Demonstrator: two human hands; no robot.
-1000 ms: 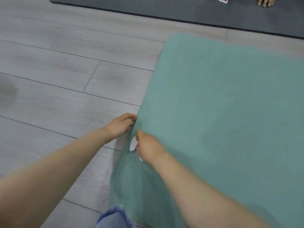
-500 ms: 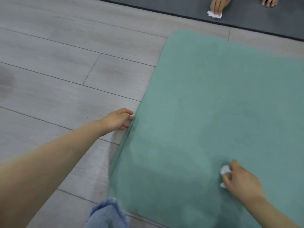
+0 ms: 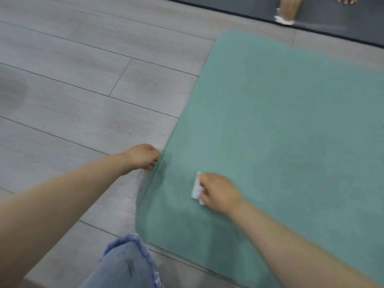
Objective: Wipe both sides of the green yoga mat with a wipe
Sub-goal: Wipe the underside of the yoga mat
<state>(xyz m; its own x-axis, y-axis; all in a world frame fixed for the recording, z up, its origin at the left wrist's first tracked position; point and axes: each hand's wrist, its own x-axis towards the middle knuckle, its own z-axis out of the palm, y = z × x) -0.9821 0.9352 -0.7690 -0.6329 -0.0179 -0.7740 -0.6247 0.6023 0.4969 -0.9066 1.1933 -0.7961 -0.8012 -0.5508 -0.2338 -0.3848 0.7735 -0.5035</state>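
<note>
Green yoga mat (image 3: 280, 125) lies flat on grey plank floor (image 3: 72, 84), filling the right of the view. Right hand (image 3: 218, 192): fingers curled, grip clamped on a folded white wipe (image 3: 197, 187), pressed to the mat surface. Wipe pokes out on the grip's left side, near the mat's left edge. Left hand (image 3: 143, 156): fingers curled at that edge, just left of the right grip; whether its grip clamps the edge or only touches it, can't tell. Denim knee (image 3: 126, 265) sits below both hands, beside the mat's near corner. Far beyond the grip: dark mat (image 3: 332, 19) w/ another person's hand (image 3: 289, 8) over a white wipe.
</note>
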